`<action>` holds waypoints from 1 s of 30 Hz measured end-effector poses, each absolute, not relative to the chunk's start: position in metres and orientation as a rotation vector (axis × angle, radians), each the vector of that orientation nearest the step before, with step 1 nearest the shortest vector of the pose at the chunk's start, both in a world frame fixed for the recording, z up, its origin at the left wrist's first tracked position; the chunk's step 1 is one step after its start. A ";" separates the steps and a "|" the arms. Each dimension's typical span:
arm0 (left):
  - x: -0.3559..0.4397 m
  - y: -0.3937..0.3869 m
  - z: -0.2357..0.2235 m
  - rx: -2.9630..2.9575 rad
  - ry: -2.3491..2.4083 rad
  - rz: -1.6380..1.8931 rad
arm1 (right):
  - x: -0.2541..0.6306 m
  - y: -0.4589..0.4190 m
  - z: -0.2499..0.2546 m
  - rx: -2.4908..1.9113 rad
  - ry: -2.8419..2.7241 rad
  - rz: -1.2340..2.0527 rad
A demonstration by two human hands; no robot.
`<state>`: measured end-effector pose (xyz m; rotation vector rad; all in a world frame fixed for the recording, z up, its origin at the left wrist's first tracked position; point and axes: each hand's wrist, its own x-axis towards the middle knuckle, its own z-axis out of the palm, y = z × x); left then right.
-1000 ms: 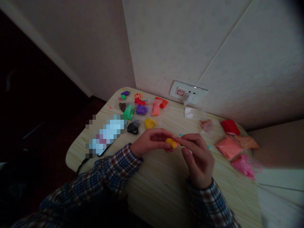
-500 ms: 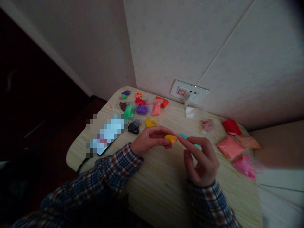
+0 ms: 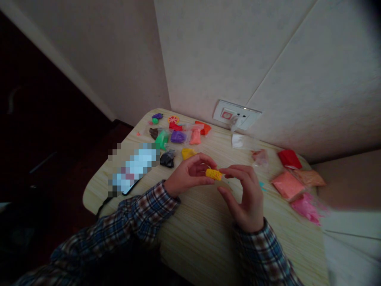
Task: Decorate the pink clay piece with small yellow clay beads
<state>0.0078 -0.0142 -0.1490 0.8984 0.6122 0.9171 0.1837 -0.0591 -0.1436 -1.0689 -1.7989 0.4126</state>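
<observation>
A small, bumpy yellow lump of modelling clay is held above the table by my left hand, between its thumb and fingers. My right hand is at the lump's right end, its index fingertip touching or very close to it. The right thumb is apart and lower, so that hand is open. Behind the right hand, a turquoise piece on the table is mostly covered. Beyond my left hand lies a bag of yellow clay, with a bag of black clay left of it.
A phone with a blurred screen lies at the left, its cable trailing off. Bags of green, purple and other clay sit at the back. Peach, red and pink packets lie right. A wall socket holds a plug.
My left hand has turned the yellow lump, and the pinkish spot on it no longer shows. My right hand has shifted slightly left, its fingers spreading at the lump's end.
</observation>
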 end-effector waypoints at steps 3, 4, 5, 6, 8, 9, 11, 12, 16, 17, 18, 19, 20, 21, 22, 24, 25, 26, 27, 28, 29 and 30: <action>0.008 -0.015 -0.149 0.912 0.597 0.896 | 0.182 -0.058 -0.144 -1.079 -1.779 0.407; 0.008 -0.015 -0.149 0.920 0.596 0.886 | 0.183 -0.058 -0.144 -1.083 -1.763 0.412; 0.008 -0.015 -0.149 0.929 0.597 0.877 | 0.183 -0.058 -0.145 -1.086 -1.750 0.420; 0.008 -0.015 -0.149 0.939 0.598 0.868 | 0.184 -0.057 -0.145 -1.087 -1.740 0.429; 0.008 -0.015 -0.149 0.966 0.602 0.852 | 0.186 -0.057 -0.147 -1.084 -1.726 0.452; 0.007 -0.014 -0.150 0.984 0.604 0.842 | 0.188 -0.057 -0.147 -1.080 -1.724 0.464; 0.006 -0.013 -0.150 1.036 0.609 0.815 | 0.189 -0.056 -0.148 -1.075 -1.737 0.491; 0.005 -0.013 -0.151 1.073 0.614 0.800 | 0.190 -0.056 -0.148 -1.078 -1.751 0.507; 0.004 -0.013 -0.151 1.306 0.660 0.747 | 0.194 -0.053 -0.148 -1.156 -1.739 0.530; 0.004 -0.014 -0.151 1.390 0.678 0.735 | 0.195 -0.053 -0.148 -1.190 -1.707 0.522; 0.004 -0.015 -0.151 1.496 0.697 0.719 | 0.196 -0.052 -0.149 -1.224 -1.670 0.513; 0.005 -0.017 -0.151 1.617 0.713 0.699 | 0.197 -0.052 -0.150 -1.255 -1.634 0.506; 0.006 -0.018 -0.152 1.744 0.724 0.674 | 0.199 -0.051 -0.151 -1.281 -1.605 0.502; 0.006 -0.019 -0.153 1.873 0.728 0.644 | 0.200 -0.051 -0.153 -1.301 -1.582 0.501; 0.007 -0.020 -0.154 1.967 0.726 0.616 | 0.200 -0.051 -0.154 -1.313 -1.565 0.503; 0.006 -0.021 -0.155 2.104 0.726 0.574 | 0.201 -0.050 -0.155 -1.324 -1.544 0.499; 0.005 -0.020 -0.156 2.145 0.731 0.564 | 0.200 -0.050 -0.155 -1.326 -1.540 0.496; 0.004 -0.020 -0.155 2.190 0.748 0.565 | 0.200 -0.050 -0.155 -1.327 -1.539 0.490; 0.002 -0.019 -0.155 2.239 0.786 0.578 | 0.199 -0.049 -0.154 -1.330 -1.540 0.480; 0.000 -0.017 -0.154 2.291 0.863 0.604 | 0.199 -0.049 -0.154 -1.334 -1.544 0.468; -0.002 -0.015 -0.153 2.337 0.977 0.641 | 0.198 -0.049 -0.153 -1.340 -1.550 0.453; -0.005 -0.013 -0.152 2.370 1.117 0.685 | 0.198 -0.048 -0.153 -1.345 -1.561 0.436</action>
